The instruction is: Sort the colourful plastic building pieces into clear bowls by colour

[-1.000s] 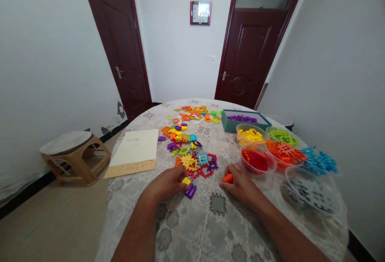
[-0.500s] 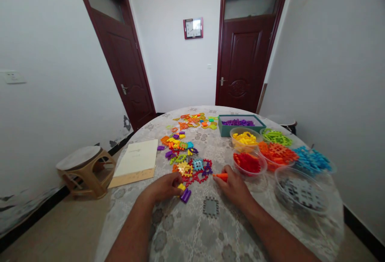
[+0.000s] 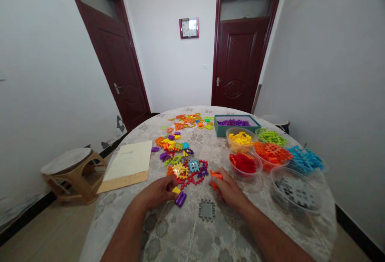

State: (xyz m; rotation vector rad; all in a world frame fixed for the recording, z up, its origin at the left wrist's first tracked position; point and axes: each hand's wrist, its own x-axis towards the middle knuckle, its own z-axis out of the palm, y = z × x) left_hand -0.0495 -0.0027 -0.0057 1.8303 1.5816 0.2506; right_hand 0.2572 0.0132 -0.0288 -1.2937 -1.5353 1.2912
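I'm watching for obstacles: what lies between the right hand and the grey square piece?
In the head view, only bare patterned tablecloth shows between the right hand and the grey square piece.

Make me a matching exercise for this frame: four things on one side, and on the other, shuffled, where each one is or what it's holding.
Column one
1. Left hand
2. Right hand
3. Lone grey square
4. Heap of purple pieces

Column two
A. Inside the teal box
B. Holding an orange piece
C. Flat on the tablecloth, between the two forearms
D. Holding a yellow piece, with a purple piece right beside it

Right pairs: 1-D, 2-B, 3-C, 4-A
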